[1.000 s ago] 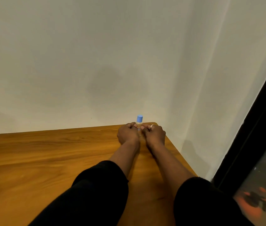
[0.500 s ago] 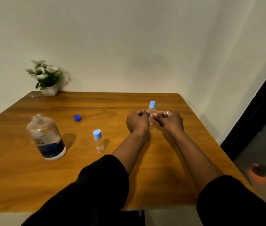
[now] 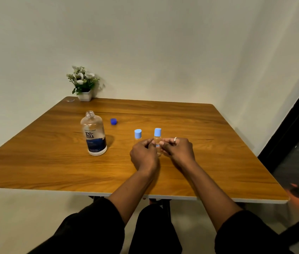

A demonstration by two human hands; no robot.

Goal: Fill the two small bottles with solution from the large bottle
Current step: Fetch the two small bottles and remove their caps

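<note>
Blue-labelled large bottle (image 3: pixel 94 134) reads "re-nu"; left hand (image 3: pixel 144 155) and right hand (image 3: pixel 179 150) pinch small bottle (image 3: pixel 157 137).

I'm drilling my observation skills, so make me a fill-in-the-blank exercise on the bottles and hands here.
1. The uncapped large bottle stands on the table, its dark blue cap lying to its ____.
2. The left hand and right hand together hold a small bottle with a light ____ cap.
3. The other small bottle shows between it and the ____ bottle.
4. A ring shows on the ____ hand.
Missing: right; blue; large; right.
</note>
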